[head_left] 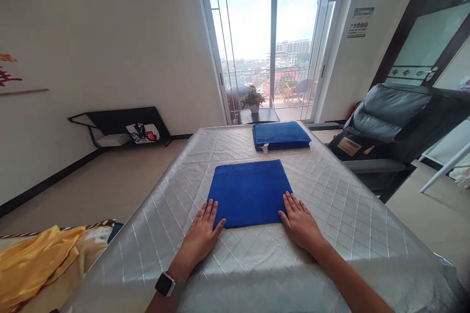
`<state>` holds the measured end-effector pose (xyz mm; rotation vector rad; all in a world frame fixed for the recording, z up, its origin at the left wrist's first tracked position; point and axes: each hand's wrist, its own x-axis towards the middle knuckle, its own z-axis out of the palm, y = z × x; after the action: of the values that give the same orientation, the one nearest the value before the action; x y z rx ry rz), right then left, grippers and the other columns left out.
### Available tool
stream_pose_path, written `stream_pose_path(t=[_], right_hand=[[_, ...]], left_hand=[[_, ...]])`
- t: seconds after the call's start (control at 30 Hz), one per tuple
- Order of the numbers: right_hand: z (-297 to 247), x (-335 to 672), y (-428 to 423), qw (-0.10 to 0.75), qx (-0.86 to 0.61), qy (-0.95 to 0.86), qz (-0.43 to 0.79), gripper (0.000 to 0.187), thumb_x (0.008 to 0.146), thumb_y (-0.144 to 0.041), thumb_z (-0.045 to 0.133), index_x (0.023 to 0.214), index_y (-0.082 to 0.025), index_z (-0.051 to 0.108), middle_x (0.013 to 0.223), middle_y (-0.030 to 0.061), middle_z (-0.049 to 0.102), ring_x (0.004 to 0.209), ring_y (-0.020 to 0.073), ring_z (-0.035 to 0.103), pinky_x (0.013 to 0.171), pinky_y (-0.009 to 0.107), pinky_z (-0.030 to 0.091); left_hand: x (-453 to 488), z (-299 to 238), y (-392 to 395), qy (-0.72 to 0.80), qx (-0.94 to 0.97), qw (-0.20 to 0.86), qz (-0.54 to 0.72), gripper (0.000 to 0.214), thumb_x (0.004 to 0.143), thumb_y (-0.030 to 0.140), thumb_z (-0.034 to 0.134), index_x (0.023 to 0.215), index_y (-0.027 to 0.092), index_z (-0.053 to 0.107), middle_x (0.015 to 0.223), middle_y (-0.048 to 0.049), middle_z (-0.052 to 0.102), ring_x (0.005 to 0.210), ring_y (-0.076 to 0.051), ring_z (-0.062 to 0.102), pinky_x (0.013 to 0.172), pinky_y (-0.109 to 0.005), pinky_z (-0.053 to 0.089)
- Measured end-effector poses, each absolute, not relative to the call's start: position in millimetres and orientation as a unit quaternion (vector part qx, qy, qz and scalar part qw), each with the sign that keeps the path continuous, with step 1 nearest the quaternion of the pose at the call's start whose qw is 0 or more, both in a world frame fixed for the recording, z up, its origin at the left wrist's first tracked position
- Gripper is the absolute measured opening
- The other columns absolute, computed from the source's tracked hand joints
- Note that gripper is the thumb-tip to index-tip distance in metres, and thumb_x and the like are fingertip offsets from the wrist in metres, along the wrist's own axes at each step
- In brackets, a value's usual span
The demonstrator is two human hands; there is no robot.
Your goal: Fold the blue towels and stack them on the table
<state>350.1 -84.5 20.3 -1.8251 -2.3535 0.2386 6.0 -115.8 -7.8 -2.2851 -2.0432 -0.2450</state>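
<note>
A blue cloth (250, 193), folded into a flat rectangle, lies on the table's silver quilted cover (183, 176) right in front of me. My left hand (201, 229) rests flat at its near left corner, fingers stretched forward and thumb on the edge. On the opposite side, my right hand (300, 220) lies open with its fingertips at the near right corner. Farther back sits a stack of folded blue cloths (281, 134) with a white tag at its front edge. Neither hand grips anything.
To the right stands a dark armchair (382, 117) with a black bag on its seat. A potted plant (253, 99) is on a chair beyond the table's far edge, before the glass door. Yellow fabric (36, 259) lies at the lower left. A black rack (125, 127) leans near the left wall.
</note>
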Motion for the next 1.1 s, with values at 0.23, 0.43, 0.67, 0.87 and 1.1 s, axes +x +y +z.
stream_pose_path(t=[0.23,0.43,0.67,0.87,1.1], right_hand=[[24,348,-87,0.061,-0.612,-0.786,0.062,0.068,0.103,-0.051,0.020,0.157,-0.010,0.020,0.163,0.0079,0.015,0.151,0.0201,0.012,0.124,0.041,0.015],[33,349,-103,0.039,-0.616,-0.782,0.087,0.071,0.102,-0.056,0.017,0.157,-0.010,0.016,0.163,0.0062,0.010,0.151,0.0195,0.009,0.124,0.041,0.015],[28,373,-121,0.102,-0.571,-0.812,0.066,0.066,0.100,-0.058,0.029,0.153,-0.020,0.038,0.159,0.0058,0.032,0.147,0.0248,0.030,0.119,0.047,0.032],[22,390,-132,0.205,-0.571,-0.795,0.024,0.046,0.102,-0.044,0.033,0.120,-0.026,0.071,0.128,0.0095,0.065,0.118,0.0260,0.060,0.102,0.044,0.050],[35,389,-121,0.191,-0.571,-0.798,0.043,0.040,0.102,-0.038,0.034,0.110,-0.027,0.072,0.115,0.0073,0.069,0.105,0.0237,0.064,0.090,0.038,0.054]], left_hand=[[7,-12,-120,-0.665,-0.740,0.052,-0.089,0.076,0.099,0.062,0.023,0.156,0.011,0.027,0.163,-0.0131,0.019,0.151,-0.030,0.018,0.121,-0.049,0.024],[8,-16,-128,-0.667,-0.736,0.050,-0.108,0.075,0.098,0.062,0.027,0.156,0.015,0.025,0.162,-0.0110,0.021,0.150,-0.029,0.020,0.120,-0.050,0.024],[6,-4,-137,-0.657,-0.736,0.056,-0.152,0.073,0.096,0.065,0.033,0.153,0.020,0.037,0.158,-0.0101,0.037,0.146,-0.031,0.031,0.119,-0.054,0.027],[10,13,-155,-0.605,-0.763,0.023,-0.227,0.044,0.098,0.056,0.040,0.115,0.029,0.069,0.125,-0.0075,0.065,0.114,-0.027,0.062,0.100,-0.046,0.050],[22,30,-153,-0.615,-0.758,-0.036,-0.214,0.029,0.095,0.048,0.050,0.101,0.027,0.068,0.107,-0.0056,0.066,0.099,-0.025,0.064,0.089,-0.043,0.051]])
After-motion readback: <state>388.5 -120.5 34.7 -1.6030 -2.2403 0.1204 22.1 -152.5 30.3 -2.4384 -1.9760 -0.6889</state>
